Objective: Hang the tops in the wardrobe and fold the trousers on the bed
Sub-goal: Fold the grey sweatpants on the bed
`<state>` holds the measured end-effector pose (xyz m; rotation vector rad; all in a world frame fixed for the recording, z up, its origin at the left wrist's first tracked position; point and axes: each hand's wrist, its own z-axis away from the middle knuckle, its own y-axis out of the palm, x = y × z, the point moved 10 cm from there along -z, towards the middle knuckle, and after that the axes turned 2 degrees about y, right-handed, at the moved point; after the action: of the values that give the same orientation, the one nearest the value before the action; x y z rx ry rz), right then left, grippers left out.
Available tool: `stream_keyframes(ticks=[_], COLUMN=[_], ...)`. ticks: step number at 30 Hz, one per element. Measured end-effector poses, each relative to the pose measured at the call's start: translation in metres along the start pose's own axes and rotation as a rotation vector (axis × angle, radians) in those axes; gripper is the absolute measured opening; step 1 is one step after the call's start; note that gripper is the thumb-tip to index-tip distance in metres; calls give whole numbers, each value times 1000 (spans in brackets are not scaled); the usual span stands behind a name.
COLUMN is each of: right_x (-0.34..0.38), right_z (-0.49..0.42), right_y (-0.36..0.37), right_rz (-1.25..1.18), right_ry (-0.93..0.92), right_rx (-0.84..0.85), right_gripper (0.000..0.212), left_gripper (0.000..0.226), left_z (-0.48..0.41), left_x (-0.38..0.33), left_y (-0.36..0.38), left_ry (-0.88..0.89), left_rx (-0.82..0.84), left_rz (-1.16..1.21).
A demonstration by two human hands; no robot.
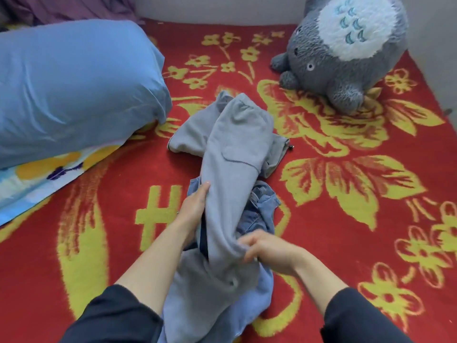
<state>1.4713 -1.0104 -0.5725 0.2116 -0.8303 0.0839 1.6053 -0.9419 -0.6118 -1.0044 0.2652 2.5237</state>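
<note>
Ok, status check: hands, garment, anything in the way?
Left hand and right hand both gripping the grey trousers, bunched, not yet folded. Denim garment tangled underneath. Blue pillow and plush toy sit clear of the pile.

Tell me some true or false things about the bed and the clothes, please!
1. Both hands hold the grey garment. True: the left hand grips its side and the right hand pinches its edge.
2. The grey plush toy sits on the pillow. False: it lies on the red flowered blanket, far from the blue pillow.
3. A blue denim garment lies under the grey one. True.
4. The blanket is green. False: red with yellow flowers.
</note>
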Motion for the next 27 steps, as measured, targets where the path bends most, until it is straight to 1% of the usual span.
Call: stream_keyframes(ticks=[1, 2, 3, 5, 6, 7, 8, 9, 10, 11, 12, 13, 14, 15, 16, 17, 18, 19, 20, 21, 22, 23, 24, 25, 26, 27], right_x=[-5, -20, -37, -68, -83, -88, -85, -77, -70, -64, -56, -45, -35, -31, -29, -26, -22, -20, -24, -28, -31, -31, -35, -38, -44, -49], right_z=[13, 23, 33, 47, 49, 49, 51, 59, 67, 70, 65, 57, 47, 38, 33, 30, 33, 41, 46, 56, 66, 78, 90, 104, 118, 132], right_y=[18, 34, 43, 49, 38, 18, -7, -32, -52, -63, -69, -68, -67, -66, -65, -62, -57, -54, -56, -55, -51, -45, -43, -38, -39, -37], right_rz=[74, 125, 169, 288, 343, 335, 233, 59, -164, -384, -521, -571, -506, -403, -292, -214, -189, -225, -260, -314, -392, -426, -420, -379, -317, -269], right_ry=[58, 142, 225, 324, 346, 344, 331, 293, 234, 190, 162, 152, 147, 174, 178, 145, 109, 81, 71, 55, 32, 12, -2, 9, 22, 34], right_rx=[124, 223, 277, 326, 263, 122, -83, -323, -507, -596, -618, -595, -567, -589, -630, -657, -671, -676, -668, -625, -559, -454, -363, -301, -266, -221], right_gripper=[23, 29, 34, 30, 31, 33, 31, 26, 17, 13, 21, 39, 64, 89, 96, 76, 35, 9, 31, 36, 33, 31, 34, 38, 39, 41], left_gripper=[35, 24, 15, 22, 23, 24, 27, 31, 31, 27, 24, 25, 28, 25, 18, 11, 4, 3, 11, 21, 31, 35, 34, 33, 37, 42], left_z=[5, 12, 21, 39, 52, 67, 82, 96, 107, 119, 128, 136, 143, 147, 153, 158, 165, 168, 169, 167, 159, 152, 148, 148, 152, 158], left_x=[-7, -11, -14, -16, -13, -9, 0, 12, 27, 41, 55, 67, 77, 85, 91, 94, 97, 98, 95, 86, 73, 56, 42, 35, 33, 35], left_y=[8, 15, 19, 28, 38, 49, 59, 67, 71, 73, 76, 76, 76, 74, 71, 67, 62, 55, 47, 41, 33, 23, 15, 14, 25, 41], left_ry=[23, 48, 81, 169, 210, 243, 268, 282, 277, 260, 237, 197, 154, 108, 65, 22, -30, -81, -113, -122, -99, -54, -19, -17, -34, -65], left_rx=[59, 99, 114, 170, 256, 371, 482, 572, 638, 697, 756, 804, 838, 855, 863, 872, 878, 870, 834, 744, 590, 402, 237, 145, 124, 139], left_rz=[-3, -32, -108, -288, -338, -395, -472, -573, -680, -764, -820, -862, -882, -895, -891, -884, -886, -872, -837, -773, -666, -507, -327, -167, -76, -54])
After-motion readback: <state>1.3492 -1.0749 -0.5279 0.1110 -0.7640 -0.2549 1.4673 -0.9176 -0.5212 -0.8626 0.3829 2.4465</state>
